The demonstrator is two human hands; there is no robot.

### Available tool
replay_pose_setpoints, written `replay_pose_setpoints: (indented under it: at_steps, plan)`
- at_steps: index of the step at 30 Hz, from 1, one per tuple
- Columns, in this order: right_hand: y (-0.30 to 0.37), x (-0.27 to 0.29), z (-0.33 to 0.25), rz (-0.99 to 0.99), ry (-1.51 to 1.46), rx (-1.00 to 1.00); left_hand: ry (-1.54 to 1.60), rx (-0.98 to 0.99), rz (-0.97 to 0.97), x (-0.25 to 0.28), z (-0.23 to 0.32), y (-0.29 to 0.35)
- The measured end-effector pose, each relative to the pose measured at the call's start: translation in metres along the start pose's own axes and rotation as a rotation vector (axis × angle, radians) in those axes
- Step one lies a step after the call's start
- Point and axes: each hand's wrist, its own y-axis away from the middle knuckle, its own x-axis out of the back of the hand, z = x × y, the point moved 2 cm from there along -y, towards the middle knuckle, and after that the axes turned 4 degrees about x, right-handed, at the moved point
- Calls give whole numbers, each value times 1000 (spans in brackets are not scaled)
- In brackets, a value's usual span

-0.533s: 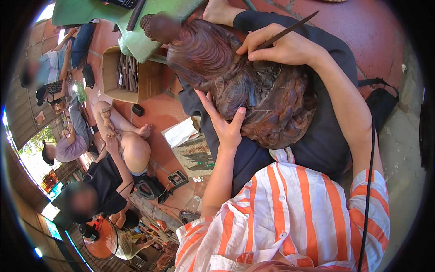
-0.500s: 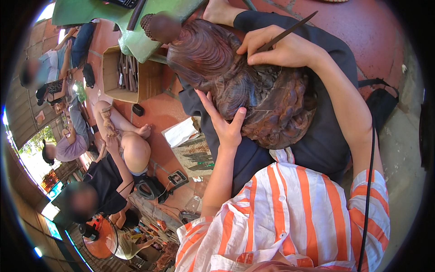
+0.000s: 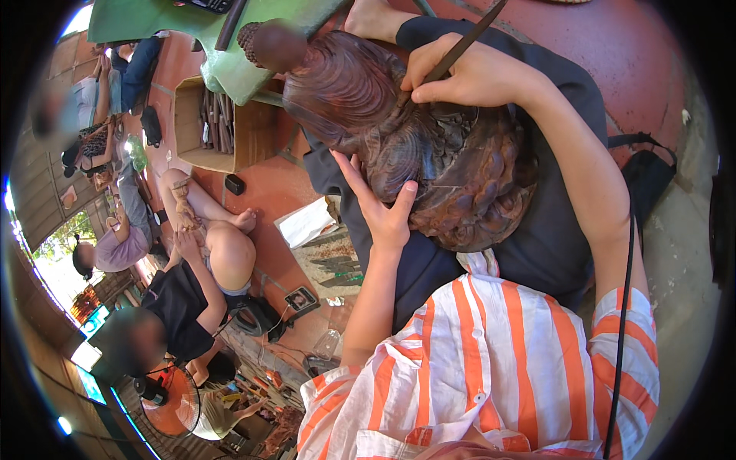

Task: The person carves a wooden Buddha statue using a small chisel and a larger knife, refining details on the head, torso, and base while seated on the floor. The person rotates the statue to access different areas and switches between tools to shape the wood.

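We have the dark statue (image 3: pixel 345 84) lying tilted across our lap (image 3: pixel 563 192), its head toward the green tabletop (image 3: pixel 146 27). Our left hand (image 3: pixel 389 218) keeps its grip spread, thumb and fingers against the statue's knee. Our right hand (image 3: pixel 471 77) has its grip pinching a slim dark tool (image 3: pixel 474 34), which slants up past the knuckles; our fingertips are at the robe folds and hide the tool's lower end. To our left, on the red floor (image 3: pixel 287 180), we see a box (image 3: pixel 253 138) with sticks (image 3: pixel 217 123) standing in it and a white paper (image 3: pixel 307 222). Farther left, a seated co-worker (image 3: pixel 188 310) holds a small pale figure (image 3: pixel 182 203).
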Motion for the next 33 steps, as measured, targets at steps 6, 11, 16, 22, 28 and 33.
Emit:
replay_pose_setpoints:
  at_steps: [6, 11, 16, 22, 28, 33]
  plan:
    - [4, -6, 0, 23, 50, 60, -7, -2, 3, 1, -1, 0]
    - [18, 6, 7, 121, 12, 10, -18, 5, 8, 2, -3, 0]
    - [59, 13, 1, 396, 29, 38, 24, 5, -7, 0, -1, -1]
    - [87, -27, -36, 800, 140, 99, -391, -246, 194, 8, 19, 8]
    - [83, -76, -57, 757, 306, 177, 15, 18, -291, -14, 83, 48]
    - [76, -90, -62, 682, 401, 119, 170, 414, -369, -37, 85, 48]
